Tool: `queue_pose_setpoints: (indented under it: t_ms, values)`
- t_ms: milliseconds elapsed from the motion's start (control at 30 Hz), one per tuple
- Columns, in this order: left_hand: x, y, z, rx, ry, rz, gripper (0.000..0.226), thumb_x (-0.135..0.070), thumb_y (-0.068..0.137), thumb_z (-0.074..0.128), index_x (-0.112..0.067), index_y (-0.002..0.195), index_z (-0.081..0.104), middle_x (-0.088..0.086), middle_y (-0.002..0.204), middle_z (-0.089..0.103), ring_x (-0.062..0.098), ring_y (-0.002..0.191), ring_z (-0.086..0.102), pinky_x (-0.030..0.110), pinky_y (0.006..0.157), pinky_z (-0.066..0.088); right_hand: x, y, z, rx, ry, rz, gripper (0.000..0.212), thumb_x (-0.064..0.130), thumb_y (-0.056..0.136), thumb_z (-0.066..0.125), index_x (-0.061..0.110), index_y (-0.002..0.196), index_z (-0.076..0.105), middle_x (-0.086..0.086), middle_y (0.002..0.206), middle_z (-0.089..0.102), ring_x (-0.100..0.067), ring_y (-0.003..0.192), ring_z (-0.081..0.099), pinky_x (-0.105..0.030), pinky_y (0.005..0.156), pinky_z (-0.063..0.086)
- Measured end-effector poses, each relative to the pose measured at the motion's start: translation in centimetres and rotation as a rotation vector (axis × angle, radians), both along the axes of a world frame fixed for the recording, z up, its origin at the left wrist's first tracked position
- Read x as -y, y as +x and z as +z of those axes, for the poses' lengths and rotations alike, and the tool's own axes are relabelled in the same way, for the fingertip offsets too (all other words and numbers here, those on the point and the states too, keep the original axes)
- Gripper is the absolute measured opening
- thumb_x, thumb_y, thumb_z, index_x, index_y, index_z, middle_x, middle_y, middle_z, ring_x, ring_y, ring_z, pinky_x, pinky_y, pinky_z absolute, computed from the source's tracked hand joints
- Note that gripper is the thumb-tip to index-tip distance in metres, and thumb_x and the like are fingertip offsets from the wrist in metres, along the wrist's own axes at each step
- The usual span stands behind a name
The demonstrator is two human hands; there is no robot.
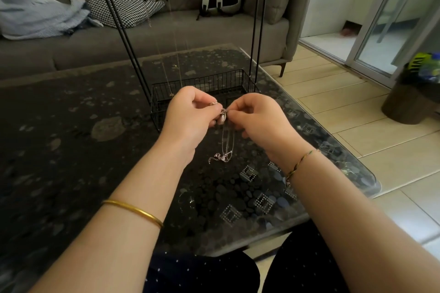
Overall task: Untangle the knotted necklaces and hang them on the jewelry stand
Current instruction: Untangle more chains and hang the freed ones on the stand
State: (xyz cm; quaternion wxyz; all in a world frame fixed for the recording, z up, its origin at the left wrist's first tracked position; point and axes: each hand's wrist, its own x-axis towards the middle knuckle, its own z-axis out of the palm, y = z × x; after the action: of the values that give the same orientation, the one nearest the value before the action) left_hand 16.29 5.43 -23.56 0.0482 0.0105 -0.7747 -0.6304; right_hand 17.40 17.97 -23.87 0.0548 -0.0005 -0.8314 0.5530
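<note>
Pinching the knot [223, 112] between both hands, left hand [190, 114] and right hand [256, 118], so the chains [226, 145] dangle free above the table [71, 126].

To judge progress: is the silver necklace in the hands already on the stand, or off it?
Off: the left hand and right hand pinch the necklace in front of the stand.

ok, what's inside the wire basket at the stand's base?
The basket shows only bare wire mesh in its back half. The left hand and right hand, pinching the tangled necklaces, cover its front, so anything there is hidden.
</note>
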Motion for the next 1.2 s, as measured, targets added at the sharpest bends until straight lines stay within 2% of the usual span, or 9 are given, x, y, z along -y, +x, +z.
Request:
queue_pose_setpoints:
  t_ms: [100,233,400,533,667,733,833,967,1200]
  values:
    - [-0.08,0.04,0.04,0.008,-0.016,-0.008,0.012,-0.002,0.088,0.063,-0.013,0.089,0.057,0.013,0.097,0.068,0.02,0.087,0.066,0.027,0.073,0.054,-0.03,-0.12,-0.01,-0.02,-0.039,-0.045,0.01,0.01,0.088,0.057,0.016,0.08,0.06,0.003,0.077,0.059,-0.008,0.065,0.051,-0.022,0.059,0.044]
    - [-0.14,0.13,0.13,0.023,-0.072,-0.045,0.017,-0.002,0.087,0.064,-0.017,0.091,0.056,0.011,0.098,0.066,0.017,0.084,0.065,0.027,0.074,0.055,-0.13,-0.16,-0.05,-0.072,-0.052,-0.068,0.009,0.008,0.087,0.058,0.014,0.081,0.061,0.006,0.071,0.056,-0.003,0.057,0.045,-0.017,0.054,0.037]
    - [-0.45,0.21,0.24,-0.004,-0.168,-0.06,0.026,0.001,0.085,0.057,-0.021,0.099,0.057,0.008,0.094,0.065,0.019,0.086,0.066,0.033,0.078,0.057,-0.11,-0.18,-0.2,-0.088,-0.014,-0.052,0.005,0.009,0.086,0.06,0.012,0.084,0.063,0.004,0.071,0.057,-0.006,0.06,0.047,-0.018,0.056,0.039]
    - [-0.4,0.11,0.56,0.086,0.063,-0.026,0.028,0.006,0.088,0.053,-0.021,0.097,0.055,0.008,0.093,0.062,0.018,0.084,0.066,0.03,0.074,0.058,-0.08,-0.16,-0.13,-0.045,0.025,-0.017,0.011,0.01,0.086,0.061,0.016,0.077,0.061,-0.002,0.075,0.063,-0.017,0.07,0.06,-0.029,0.065,0.05]
    - [-0.36,0.13,0.73,0.163,0.264,-0.002,0.026,0.01,0.09,0.048,-0.015,0.098,0.054,0.011,0.095,0.059,0.017,0.079,0.065,0.031,0.075,0.059,0.07,-0.15,-0.16,-0.008,0.039,-0.008,0.01,0.012,0.086,0.06,0.016,0.076,0.061,-0.001,0.071,0.063,-0.012,0.064,0.056,-0.023,0.058,0.044]
    - [-0.31,0.07,0.66,0.142,0.231,-0.003,0.025,0.008,0.091,0.049,-0.016,0.096,0.054,0.009,0.092,0.06,0.013,0.076,0.064,0.027,0.073,0.057,0.09,-0.15,-0.08,0.03,-0.031,-0.01,0.011,0.009,0.087,0.056,0.015,0.078,0.059,-0.001,0.069,0.061,-0.012,0.063,0.059,-0.023,0.057,0.045]
    - [-0.17,-0.01,0.51,0.088,0.121,-0.037,0.023,0.003,0.09,0.054,-0.019,0.095,0.055,0.005,0.09,0.063,0.011,0.074,0.062,0.025,0.068,0.05,0.02,-0.09,0.19,0.083,-0.122,-0.009,0.013,0.006,0.089,0.049,0.012,0.09,0.06,-0.002,0.079,0.062,-0.011,0.053,0.061,-0.027,0.059,0.05]
    - [-0.18,0.17,0.52,0.048,0.068,-0.111,0.024,0.003,0.087,0.056,-0.019,0.098,0.056,0.005,0.091,0.066,0.012,0.077,0.062,0.025,0.067,0.047,-0.07,0.09,0.36,0.105,-0.164,0.053,0.022,0.009,0.095,0.042,0.012,0.101,0.063,-0.007,0.091,0.066,-0.011,0.043,0.055,-0.019,0.049,0.047]
    - [-0.03,0.05,0.27,0.01,0.063,-0.126,0.024,0.005,0.088,0.057,-0.018,0.096,0.055,0.007,0.09,0.066,0.015,0.082,0.061,0.024,0.066,0.046,-0.19,0.18,0.18,0.135,-0.189,0.111,0.016,0.008,0.094,0.051,0.007,0.101,0.066,-0.006,0.083,0.065,-0.009,0.051,0.059,-0.026,0.063,0.057]
